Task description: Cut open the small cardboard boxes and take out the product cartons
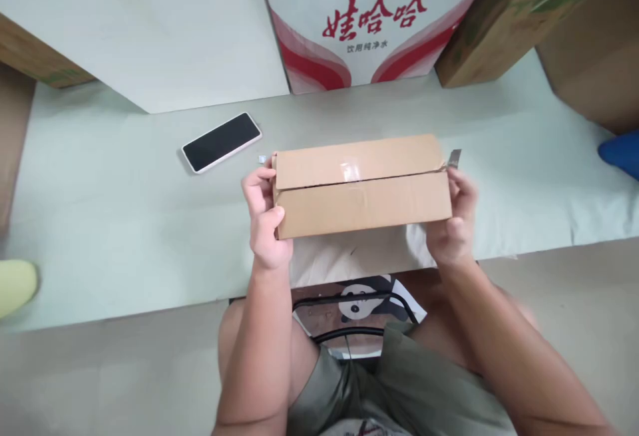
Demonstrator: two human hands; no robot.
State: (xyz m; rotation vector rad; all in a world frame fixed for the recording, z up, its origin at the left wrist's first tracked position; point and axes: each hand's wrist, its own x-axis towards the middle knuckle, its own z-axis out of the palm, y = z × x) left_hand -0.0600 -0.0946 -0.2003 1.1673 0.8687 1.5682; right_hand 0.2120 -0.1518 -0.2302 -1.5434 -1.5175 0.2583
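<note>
Near the front edge of the tabletop (134, 229), I see left hand (266, 228) and right hand (455, 226) pinching a cardboard box (363, 193) by opposite ends.

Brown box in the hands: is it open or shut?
The brown box looks shut: its two flaps lie flat, with only a thin dark slit between them. I cannot tell if the tape bridges it.

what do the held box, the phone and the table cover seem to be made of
Held box: matt brown cardboard, by its colour and folded flaps; the shiny patch across the seam looks like clear tape.
Phone: smooth black front, probably glass; the pale rim could be plastic.
Table cover: dull pale green, probably cloth, given the soft creases near its front edge.
</note>
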